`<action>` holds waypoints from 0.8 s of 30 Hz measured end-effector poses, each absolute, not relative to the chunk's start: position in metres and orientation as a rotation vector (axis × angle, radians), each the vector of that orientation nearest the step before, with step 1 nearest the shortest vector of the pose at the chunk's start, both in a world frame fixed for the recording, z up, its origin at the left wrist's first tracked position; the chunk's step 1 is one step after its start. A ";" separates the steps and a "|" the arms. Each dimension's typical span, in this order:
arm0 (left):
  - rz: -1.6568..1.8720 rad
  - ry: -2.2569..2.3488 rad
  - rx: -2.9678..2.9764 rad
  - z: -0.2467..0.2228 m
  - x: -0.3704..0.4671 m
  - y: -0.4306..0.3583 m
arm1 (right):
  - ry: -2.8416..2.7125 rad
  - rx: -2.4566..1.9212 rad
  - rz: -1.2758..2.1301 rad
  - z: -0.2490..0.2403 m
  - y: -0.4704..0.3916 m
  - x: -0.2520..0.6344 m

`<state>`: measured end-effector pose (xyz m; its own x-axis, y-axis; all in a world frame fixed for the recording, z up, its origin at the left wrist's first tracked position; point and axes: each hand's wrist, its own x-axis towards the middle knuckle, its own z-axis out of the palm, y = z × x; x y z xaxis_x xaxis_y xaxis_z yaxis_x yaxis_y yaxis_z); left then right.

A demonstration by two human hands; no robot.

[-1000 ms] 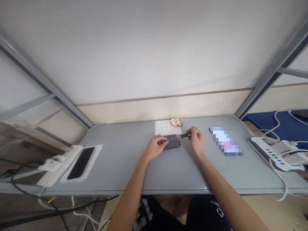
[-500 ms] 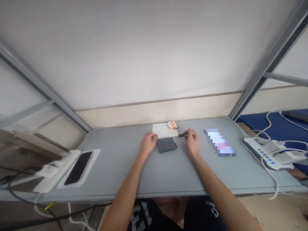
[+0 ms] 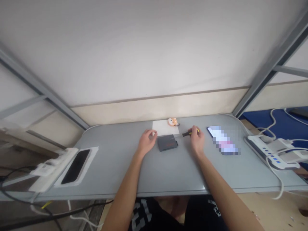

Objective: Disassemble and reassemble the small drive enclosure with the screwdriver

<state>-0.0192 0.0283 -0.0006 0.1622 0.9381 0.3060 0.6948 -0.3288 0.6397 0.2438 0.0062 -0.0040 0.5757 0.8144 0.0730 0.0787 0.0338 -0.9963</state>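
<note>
A small dark grey box with a row of vents along its front edge [image 3: 167,145] lies flat on the grey table. My right hand [image 3: 197,140], to the right of it, is closed around the black-and-yellow handle of a screwdriver [image 3: 187,133]. The thin shaft points left, its tip over the box's top; I cannot tell whether they touch. On the box's left side, my left hand [image 3: 146,141] is held with curved fingers, thumb and fingertips a little apart, and I make out nothing between them. Behind the box is a white sheet [image 3: 160,127].
An orange-and-white animal-faced trinket [image 3: 172,122] rests on the sheet. To the right lie a lit phone [image 3: 222,141] and a white power strip [image 3: 271,154] with cables. At the left are a dark phone [image 3: 76,166] and another power strip [image 3: 51,171]. A wall rises behind the table.
My right hand has shifted slightly right with the screwdriver, and its shaft now shows over the box. My left thumb and fingertips have parted slightly. The camera's view has shifted a little.
</note>
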 end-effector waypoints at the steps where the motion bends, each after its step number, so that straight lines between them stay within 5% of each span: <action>1: 0.881 1.463 2.067 0.004 -0.018 0.024 | -0.798 -1.443 0.674 -0.003 0.006 0.244; 15: 0.538 1.103 1.917 0.017 -0.034 0.019 | -0.835 -1.444 0.725 0.000 0.003 0.240; 24: 0.817 1.625 2.134 -0.005 -0.041 0.033 | -0.888 -1.417 0.746 -0.001 0.001 0.235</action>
<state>-0.0406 0.0328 -0.0051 0.1823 0.9537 0.2392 0.7608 -0.2909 0.5801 0.2350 0.0009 -0.0014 0.4956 0.8655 0.0725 0.0782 0.0387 -0.9962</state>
